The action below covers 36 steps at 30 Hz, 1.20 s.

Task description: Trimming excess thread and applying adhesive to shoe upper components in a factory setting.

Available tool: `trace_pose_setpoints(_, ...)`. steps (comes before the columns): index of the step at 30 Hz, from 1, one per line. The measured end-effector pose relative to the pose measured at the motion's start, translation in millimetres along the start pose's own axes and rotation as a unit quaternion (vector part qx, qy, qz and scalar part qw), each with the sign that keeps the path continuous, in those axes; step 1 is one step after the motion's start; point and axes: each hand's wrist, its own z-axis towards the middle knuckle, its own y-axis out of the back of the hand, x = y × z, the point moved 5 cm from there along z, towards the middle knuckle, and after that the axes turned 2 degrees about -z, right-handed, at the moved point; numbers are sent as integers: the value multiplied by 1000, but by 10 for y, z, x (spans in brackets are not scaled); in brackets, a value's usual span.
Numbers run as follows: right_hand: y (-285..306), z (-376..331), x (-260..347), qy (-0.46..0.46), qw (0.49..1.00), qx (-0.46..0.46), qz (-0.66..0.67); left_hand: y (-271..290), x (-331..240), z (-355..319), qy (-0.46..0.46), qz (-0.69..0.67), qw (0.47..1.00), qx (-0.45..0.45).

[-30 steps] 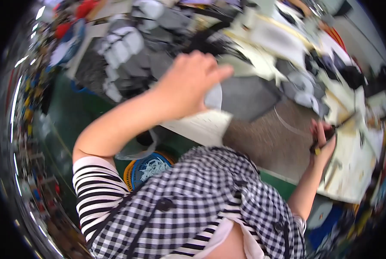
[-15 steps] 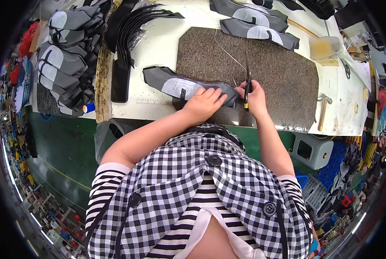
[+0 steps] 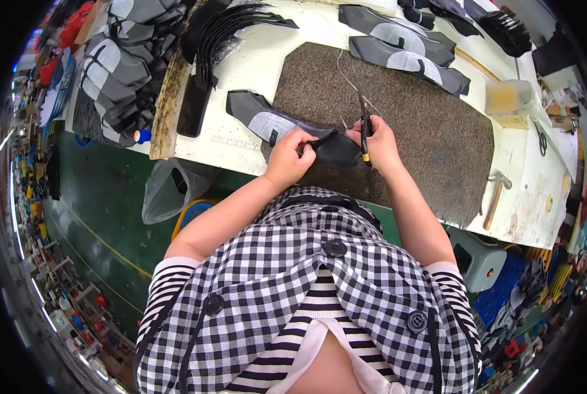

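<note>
A grey and black fabric piece (image 3: 246, 109) with a pale patch, like a shoe upper, lies on the table's near side. My left hand (image 3: 289, 159) pinches its near edge, and its right end is folded up with the black underside (image 3: 338, 150) showing. My right hand (image 3: 381, 148) is closed round a slim pointed tool (image 3: 365, 139) with a black handle and a yellow end; its dark tip points away from me. A thin pale thread (image 3: 347, 77) loops beside that tool. The right fingertips are close to the folded end; whether they touch it I cannot tell.
Beneath the work lies a brown speckled mat (image 3: 431, 138). Similar pieces are stacked at left (image 3: 113, 72) and back right (image 3: 405, 62). Curved black strips (image 3: 208, 49) fan out beside a dark slab (image 3: 193, 108). A hammer (image 3: 497, 200) rests at right, scissors (image 3: 542, 141) farther back.
My left hand has gone from lying flat on the piece to pinching its edge. The piece's right end is now turned up. The view has shifted slightly.
</note>
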Motion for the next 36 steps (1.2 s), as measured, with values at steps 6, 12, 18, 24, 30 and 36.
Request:
trace_pose_setpoints(6, -69, -59, 177, 72, 993, 63, -64, 59, 2, -115, 10, -19, 998, -51)
trace_pose_setpoints(12, -45, -24, 371, 97, 967, -21, -236, 702, -145, -151, 115, -322, 918, -202)
trace_pose_setpoints(18, 388, 168, 275, 126, 934, -117, -315, 2951, -147, -513, 16, -462, 729, -505)
trace_pose_setpoints(24, 598, 311, 185, 51, 951, -181, -247, 2231, -1013, -623, -15, -173, 890, -423)
trace_pose_setpoints(30, 1123, 168, 309, 93, 945, -215, 228, 122, -596, -361, -15, -33, 982, 186)
trace_pose_setpoints(36, 2436, -448, 783, 222, 884, -312, 270, 3, 203, -318, -175, 329, 908, 192)
